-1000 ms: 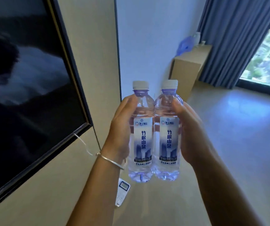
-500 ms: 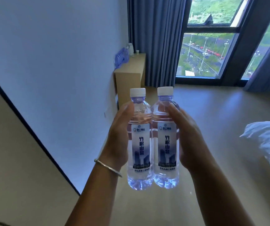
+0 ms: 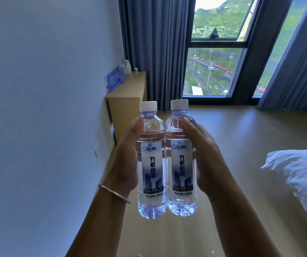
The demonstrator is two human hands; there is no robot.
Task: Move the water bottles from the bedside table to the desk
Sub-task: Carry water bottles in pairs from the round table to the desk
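So the biggest thing here is the plain wall (image 3: 38,108) filling the whole left side of the frame, with the wood-look floor (image 3: 241,145) running from the center off to the right. Top center to top right there's a big window (image 3: 215,71) with dark frames looking out on green hills and a road, and gray-blue curtains (image 3: 154,49) hanging on both sides of it. At the right edge, about mid-height, a white pillow (image 3: 301,175) pokes into view. Against the wall in the upper-left-of-center area sits a light wooden desk (image 3: 130,93), and on its top at the back there's a row of bottles (image 3: 115,78) along the wall, a white kettle (image 3: 127,66) and a small white cup (image 3: 135,69) next to it. Now the main bit, dead center: two arms reach up from the bottom edge, and each hand has a water bottle. The left hand (image 3: 126,164) is wrapped around the left bottle (image 3: 151,164), thumb up near its shoulder, and there's a thin silver bracelet (image 3: 114,192) on that wrist. The right hand (image 3: 206,160) grips the right bottle (image 3: 181,160) the same way. Both bottles are upright, white caps on, labels facing the camera, pressed side by side and touching, held up in the air well short of the desk.
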